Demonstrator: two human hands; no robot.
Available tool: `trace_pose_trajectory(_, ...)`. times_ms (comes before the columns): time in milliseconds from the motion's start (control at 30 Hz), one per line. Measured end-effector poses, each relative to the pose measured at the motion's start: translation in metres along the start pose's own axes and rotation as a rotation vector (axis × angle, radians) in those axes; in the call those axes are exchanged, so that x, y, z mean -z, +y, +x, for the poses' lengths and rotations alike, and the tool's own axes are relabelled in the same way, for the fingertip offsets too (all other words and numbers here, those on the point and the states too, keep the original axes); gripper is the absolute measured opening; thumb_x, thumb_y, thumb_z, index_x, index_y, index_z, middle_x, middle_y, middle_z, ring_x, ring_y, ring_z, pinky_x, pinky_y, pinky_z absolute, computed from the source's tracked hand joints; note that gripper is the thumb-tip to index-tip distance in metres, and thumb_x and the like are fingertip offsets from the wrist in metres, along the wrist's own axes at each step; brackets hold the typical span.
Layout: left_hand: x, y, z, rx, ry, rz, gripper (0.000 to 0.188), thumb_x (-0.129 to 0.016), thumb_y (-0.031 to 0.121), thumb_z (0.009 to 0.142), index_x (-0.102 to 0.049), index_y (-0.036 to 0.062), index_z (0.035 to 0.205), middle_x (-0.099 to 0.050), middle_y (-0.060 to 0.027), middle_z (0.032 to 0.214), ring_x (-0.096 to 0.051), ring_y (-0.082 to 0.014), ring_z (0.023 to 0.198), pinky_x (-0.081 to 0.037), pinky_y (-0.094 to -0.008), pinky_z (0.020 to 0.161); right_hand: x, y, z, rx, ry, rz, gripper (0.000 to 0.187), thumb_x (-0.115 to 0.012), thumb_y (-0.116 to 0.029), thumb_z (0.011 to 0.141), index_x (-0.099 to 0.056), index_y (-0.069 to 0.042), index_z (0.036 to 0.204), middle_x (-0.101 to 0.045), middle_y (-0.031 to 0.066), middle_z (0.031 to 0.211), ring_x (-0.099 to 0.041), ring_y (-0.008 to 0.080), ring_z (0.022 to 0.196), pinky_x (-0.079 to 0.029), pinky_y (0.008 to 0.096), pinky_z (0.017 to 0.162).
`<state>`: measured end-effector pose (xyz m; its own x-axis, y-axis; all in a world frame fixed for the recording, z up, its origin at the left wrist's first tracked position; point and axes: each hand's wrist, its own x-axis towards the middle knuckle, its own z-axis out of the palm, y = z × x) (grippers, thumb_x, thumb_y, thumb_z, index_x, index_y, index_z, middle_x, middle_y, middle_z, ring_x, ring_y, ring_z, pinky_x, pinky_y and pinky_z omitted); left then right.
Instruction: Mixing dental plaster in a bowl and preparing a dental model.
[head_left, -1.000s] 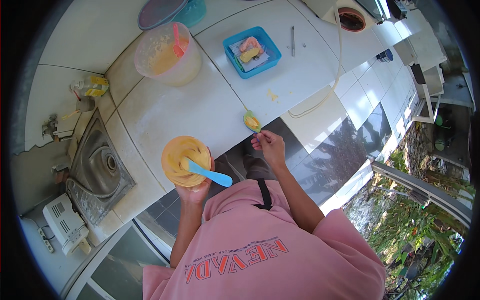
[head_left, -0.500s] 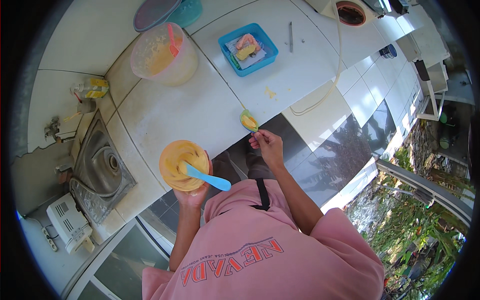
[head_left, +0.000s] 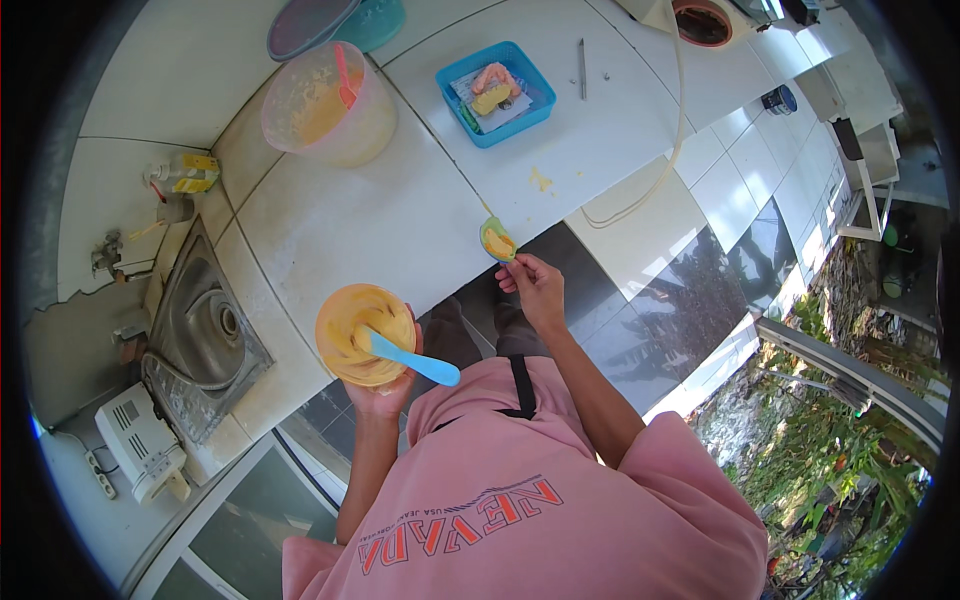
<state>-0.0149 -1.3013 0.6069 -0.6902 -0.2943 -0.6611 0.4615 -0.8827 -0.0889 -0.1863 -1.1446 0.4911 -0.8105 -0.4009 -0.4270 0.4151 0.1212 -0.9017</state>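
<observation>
My left hand [head_left: 382, 400] supports an orange bowl [head_left: 326, 340] from below, its fingers wrapped round the side. Thick yellow batter coats the bowl's inside. A light blue spatula [head_left: 425, 366] rests in it with the handle sticking out over the rim, towards my body. Between the fingertips of my right hand [head_left: 538, 288] is pinched a small green oval piece [head_left: 494, 228], shaped like a shallow cup or spoon, with yellow-orange stuff in it. It is held over the counter's front edge; its exact kind is unclear.
On the white tiled counter [head_left: 330, 230] stand a translucent pink tub [head_left: 365, 135] with batter and a red utensil [head_left: 345, 75], and a blue basket [head_left: 510, 130] of small items. Yellow drips [head_left: 541, 180] and a thin metal stick [head_left: 583, 70] lie nearby. A steel sink [head_left: 205, 350] is at left.
</observation>
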Motion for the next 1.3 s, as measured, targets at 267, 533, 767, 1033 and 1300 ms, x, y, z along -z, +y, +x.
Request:
trace_pose_trajectory(267,-0.002,-0.001,-0.003,-0.018,-0.004,0.014,0.057,-0.053,0.048,0.09,-0.05,0.0096,0.133,-0.052,-0.0143,0.134,-0.045,-0.034,0.128,-0.037,-0.0521,0.107,-0.001,0.007,0.0,0.008,0.019,0.009,0.018,-0.057,-0.009,0.094,-0.067,0.005,0.096,-0.07,0.0089,0.076,-0.065,0.0107,0.064,-0.055,0.0234,0.061)
trace_pose_trajectory(533,0.001,0.001,-0.004,-0.025,-0.028,0.03,0.058,-0.053,0.048,0.09,-0.05,0.0091,0.133,-0.052,-0.0149,0.134,-0.045,-0.0342,0.128,-0.037,-0.0516,0.107,-0.005,0.002,-0.01,0.213,0.12,-0.198,0.016,-0.057,-0.008,0.094,-0.066,0.004,0.099,-0.07,0.0109,0.076,-0.068,0.0125,0.065,-0.056,0.0248,0.061)
trace_pose_trajectory(767,0.002,0.001,-0.007,-0.047,0.007,0.02,0.059,-0.054,0.048,0.089,-0.05,0.0092,0.133,-0.052,-0.0147,0.134,-0.045,-0.034,0.127,-0.038,-0.0516,0.106,-0.001,0.009,-0.002,0.36,0.157,-0.363,0.014,-0.056,-0.008,0.094,-0.063,0.003,0.097,-0.071,0.0122,0.077,-0.071,0.0173,0.07,-0.057,0.0273,0.063)
trace_pose_trajectory(1033,-0.001,-0.002,-0.008,-0.046,0.029,0.011,0.06,-0.055,0.049,0.088,-0.049,0.01,0.133,-0.052,-0.0141,0.134,-0.045,-0.0339,0.128,-0.038,-0.0513,0.106,0.0,0.013,-0.001,0.38,0.158,-0.322,0.014,-0.055,-0.007,0.094,-0.064,0.003,0.097,-0.07,0.0121,0.077,-0.07,0.0166,0.069,-0.057,0.0271,0.064)
trace_pose_trajectory(1300,0.004,0.001,-0.008,-0.025,0.013,-0.039,0.06,-0.054,0.05,0.088,-0.05,0.0099,0.133,-0.052,-0.0138,0.134,-0.043,-0.0334,0.129,-0.037,-0.052,0.106,0.001,0.014,-0.01,0.355,0.135,-0.338,0.013,-0.055,-0.006,0.094,-0.064,0.004,0.097,-0.07,0.0122,0.077,-0.07,0.017,0.068,-0.056,0.0268,0.063)
